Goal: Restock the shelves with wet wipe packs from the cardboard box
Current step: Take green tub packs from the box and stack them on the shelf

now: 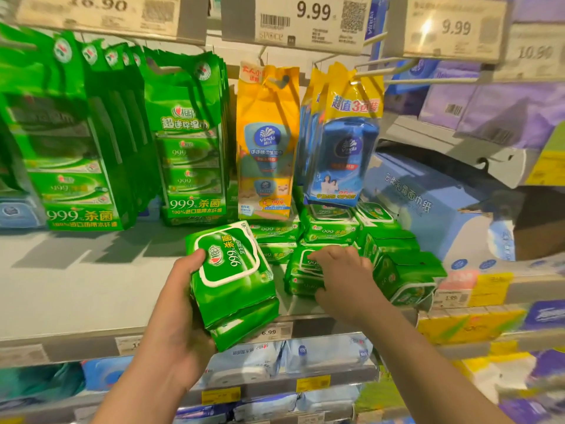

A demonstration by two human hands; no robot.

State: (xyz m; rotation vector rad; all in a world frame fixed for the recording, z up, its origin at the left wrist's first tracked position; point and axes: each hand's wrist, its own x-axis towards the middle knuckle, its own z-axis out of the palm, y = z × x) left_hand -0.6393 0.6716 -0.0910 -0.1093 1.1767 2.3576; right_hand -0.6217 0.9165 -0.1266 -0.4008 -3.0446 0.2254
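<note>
Fingers of my left hand (174, 304) curl round a small stack of green wet wipe packs (232, 280), thumb up along the top pack's side near its white-edged flap, palm under the lower pack. I hold the stack over the front lip of the grey shelf (76, 286), tilted, its label turned sideways to me.

My right hand (345, 280) rests on a pile of green packs (301, 270) already lying on that shelf, fingers bent over the top one and thumb down its front face (a grip or only a press, I cannot tell). Just right of this pile, more green packs (403, 270) stand on edge and lean. Behind it, further flat green packs (330, 228) sit in short stacks.

Above them, from pegs, hang a yellow Vinda bag (266, 142) and a blue-and-yellow triple pack (345, 142), with tall green multipacks (189, 142) hanging to the left. A pale blue tissue carton (428, 197) lies at the right. Price tags (312, 16) reading 9.99 run along the rail overhead, and a 6.99 tag (270, 332) sits on the shelf edge under my left hand.
</note>
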